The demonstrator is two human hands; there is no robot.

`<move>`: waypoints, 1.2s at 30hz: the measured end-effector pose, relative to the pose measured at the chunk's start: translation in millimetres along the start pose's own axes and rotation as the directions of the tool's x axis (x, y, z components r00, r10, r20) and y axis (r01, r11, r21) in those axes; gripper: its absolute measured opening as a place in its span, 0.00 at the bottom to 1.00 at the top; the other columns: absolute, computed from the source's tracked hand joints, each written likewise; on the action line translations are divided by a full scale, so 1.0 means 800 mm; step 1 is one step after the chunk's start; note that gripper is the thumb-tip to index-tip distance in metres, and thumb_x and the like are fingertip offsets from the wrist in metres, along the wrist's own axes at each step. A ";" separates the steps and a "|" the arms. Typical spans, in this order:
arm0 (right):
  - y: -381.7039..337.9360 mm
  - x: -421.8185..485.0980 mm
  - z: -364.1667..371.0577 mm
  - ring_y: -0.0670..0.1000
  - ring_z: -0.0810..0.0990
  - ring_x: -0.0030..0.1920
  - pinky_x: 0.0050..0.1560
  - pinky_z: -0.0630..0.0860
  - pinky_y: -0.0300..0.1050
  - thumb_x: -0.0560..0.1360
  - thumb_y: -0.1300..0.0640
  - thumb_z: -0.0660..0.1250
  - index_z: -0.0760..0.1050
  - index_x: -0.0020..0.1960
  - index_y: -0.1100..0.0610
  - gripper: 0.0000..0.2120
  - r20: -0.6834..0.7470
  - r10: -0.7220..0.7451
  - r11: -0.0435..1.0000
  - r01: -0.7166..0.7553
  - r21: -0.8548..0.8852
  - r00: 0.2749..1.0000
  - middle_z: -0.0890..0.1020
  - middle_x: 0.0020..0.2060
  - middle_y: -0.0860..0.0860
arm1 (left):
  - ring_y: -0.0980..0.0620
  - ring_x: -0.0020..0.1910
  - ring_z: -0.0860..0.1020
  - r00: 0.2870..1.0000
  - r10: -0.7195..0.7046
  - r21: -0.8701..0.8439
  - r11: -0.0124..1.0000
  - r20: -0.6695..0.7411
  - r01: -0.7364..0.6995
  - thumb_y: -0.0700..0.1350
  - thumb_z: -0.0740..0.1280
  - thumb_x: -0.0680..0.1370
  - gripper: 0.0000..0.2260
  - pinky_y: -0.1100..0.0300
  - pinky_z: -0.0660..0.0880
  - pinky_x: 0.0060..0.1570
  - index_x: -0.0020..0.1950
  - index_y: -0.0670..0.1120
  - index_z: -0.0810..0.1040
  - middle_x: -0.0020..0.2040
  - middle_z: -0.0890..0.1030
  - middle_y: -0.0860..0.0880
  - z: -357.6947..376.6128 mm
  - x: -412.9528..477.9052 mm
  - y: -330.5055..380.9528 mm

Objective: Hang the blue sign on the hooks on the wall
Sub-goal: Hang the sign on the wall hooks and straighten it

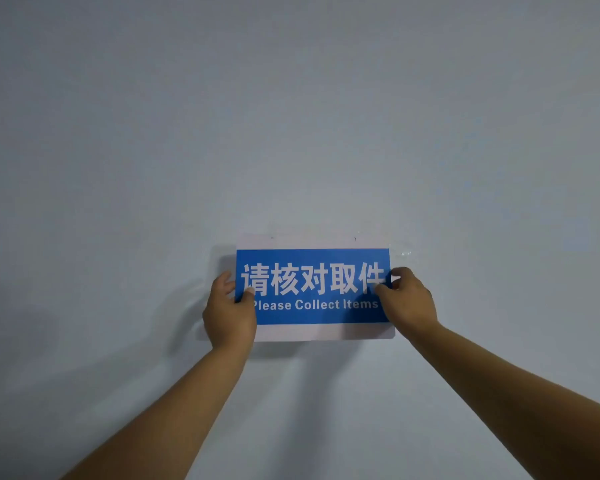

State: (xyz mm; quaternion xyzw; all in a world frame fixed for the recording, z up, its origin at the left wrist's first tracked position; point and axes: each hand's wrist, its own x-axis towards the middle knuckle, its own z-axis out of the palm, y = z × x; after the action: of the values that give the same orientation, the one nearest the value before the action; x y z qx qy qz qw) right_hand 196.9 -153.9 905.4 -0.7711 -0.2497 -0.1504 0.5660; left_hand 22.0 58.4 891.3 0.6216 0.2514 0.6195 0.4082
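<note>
The blue sign (pixel 313 287), a white board with a blue panel and white lettering, is held flat against the pale wall (pixel 291 116). My left hand (pixel 230 313) grips its left edge, thumb on the front. My right hand (pixel 407 301) pinches its right edge. A clear hook (pixel 405 252) glints on the wall just beyond the sign's upper right corner. Two small dark marks show near the sign's top border. Any other hook is hidden or too faint to make out.
The wall is bare all around the sign. Both forearms reach up from the bottom of the view and throw soft shadows below the sign.
</note>
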 end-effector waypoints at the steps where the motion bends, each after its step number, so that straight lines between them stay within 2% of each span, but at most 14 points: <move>1: 0.001 0.003 -0.001 0.56 0.79 0.54 0.49 0.78 0.52 0.78 0.51 0.66 0.69 0.71 0.55 0.23 0.001 0.004 1.000 -0.004 0.002 1.000 0.81 0.62 0.55 | 0.52 0.50 0.81 1.000 -0.006 -0.003 1.000 0.013 0.006 0.43 0.71 0.78 0.19 0.53 0.79 0.53 0.68 0.49 0.75 0.59 0.82 0.53 0.004 0.000 0.002; 5: 0.006 0.018 -0.006 0.54 0.77 0.51 0.46 0.75 0.50 0.79 0.52 0.66 0.71 0.70 0.55 0.21 -0.004 0.004 1.000 -0.005 -0.009 1.000 0.82 0.62 0.56 | 0.53 0.45 0.80 0.996 -0.019 0.003 1.000 0.089 0.019 0.45 0.68 0.79 0.13 0.55 0.79 0.46 0.63 0.51 0.78 0.49 0.81 0.58 0.020 -0.001 0.006; 8: 0.011 0.031 -0.009 0.54 0.78 0.51 0.46 0.77 0.51 0.78 0.53 0.66 0.72 0.69 0.54 0.20 -0.018 0.000 1.000 -0.001 -0.013 1.000 0.82 0.60 0.56 | 0.53 0.46 0.82 0.988 -0.008 0.037 0.999 0.157 0.002 0.46 0.67 0.79 0.12 0.56 0.79 0.43 0.62 0.54 0.78 0.46 0.80 0.61 0.033 0.001 0.006; 12: 0.018 0.050 -0.007 0.55 0.78 0.51 0.44 0.78 0.51 0.78 0.54 0.65 0.74 0.66 0.54 0.17 -0.026 0.007 1.000 -0.008 -0.021 1.000 0.82 0.60 0.56 | 0.54 0.46 0.81 0.972 0.002 0.048 0.999 0.235 -0.014 0.43 0.66 0.80 0.12 0.64 0.74 0.36 0.62 0.54 0.77 0.48 0.81 0.59 0.048 0.003 0.007; 15: 0.023 0.063 -0.004 0.54 0.78 0.50 0.41 0.76 0.49 0.78 0.54 0.65 0.74 0.67 0.54 0.17 -0.019 0.007 1.000 -0.008 -0.021 1.000 0.82 0.60 0.56 | 0.52 0.48 0.83 0.966 -0.013 0.044 0.999 0.258 0.002 0.41 0.66 0.79 0.14 0.63 0.74 0.37 0.63 0.54 0.77 0.53 0.83 0.56 0.059 0.009 0.004; 23: 0.040 0.076 0.004 0.56 0.80 0.53 0.42 0.76 0.46 0.80 0.54 0.65 0.74 0.69 0.55 0.18 -0.014 -0.032 0.999 0.031 -0.023 0.999 0.81 0.60 0.57 | 0.50 0.49 0.82 0.971 -0.036 0.034 0.999 0.236 0.029 0.40 0.66 0.78 0.16 0.58 0.77 0.39 0.63 0.55 0.77 0.51 0.82 0.56 0.073 0.012 -0.009; 26: 0.049 0.076 0.005 0.56 0.80 0.52 0.47 0.81 0.51 0.79 0.54 0.65 0.75 0.65 0.53 0.15 -0.034 -0.057 0.998 0.056 -0.034 0.998 0.80 0.58 0.57 | 0.52 0.47 0.82 0.975 -0.017 0.041 0.999 0.220 0.008 0.40 0.65 0.78 0.17 0.59 0.76 0.38 0.63 0.57 0.77 0.49 0.82 0.57 0.074 0.010 -0.014; 29: 0.059 0.071 0.012 0.54 0.78 0.53 0.54 0.81 0.54 0.80 0.54 0.64 0.73 0.70 0.54 0.19 -0.048 -0.063 0.997 0.060 -0.055 0.997 0.77 0.60 0.57 | 0.52 0.46 0.82 0.980 -0.006 0.048 0.999 0.200 -0.004 0.40 0.65 0.78 0.16 0.59 0.75 0.38 0.62 0.57 0.78 0.47 0.81 0.59 0.073 0.007 -0.018; 33: 0.069 0.062 0.018 0.54 0.77 0.55 0.57 0.79 0.54 0.81 0.54 0.64 0.71 0.72 0.55 0.20 -0.057 -0.070 0.997 0.068 -0.037 0.996 0.76 0.61 0.56 | 0.60 0.43 0.80 0.985 -0.005 0.039 0.999 0.173 -0.001 0.40 0.65 0.78 0.15 0.61 0.74 0.36 0.59 0.58 0.78 0.44 0.80 0.63 0.070 0.001 -0.023; 36: 0.075 0.055 0.022 0.56 0.78 0.57 0.58 0.80 0.55 0.80 0.54 0.65 0.72 0.70 0.54 0.19 -0.065 -0.067 0.998 0.066 -0.013 0.996 0.75 0.58 0.54 | 0.60 0.42 0.80 0.985 -0.003 0.037 0.999 0.171 -0.003 0.40 0.65 0.79 0.14 0.62 0.74 0.35 0.58 0.58 0.77 0.44 0.80 0.63 0.067 -0.005 -0.029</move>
State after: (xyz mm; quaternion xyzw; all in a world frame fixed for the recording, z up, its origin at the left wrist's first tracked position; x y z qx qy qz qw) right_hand 265.7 -141.6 874.1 -0.7600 -0.2559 -0.1955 0.5645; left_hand 78.6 56.7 875.6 0.6798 0.2268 0.5593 0.4167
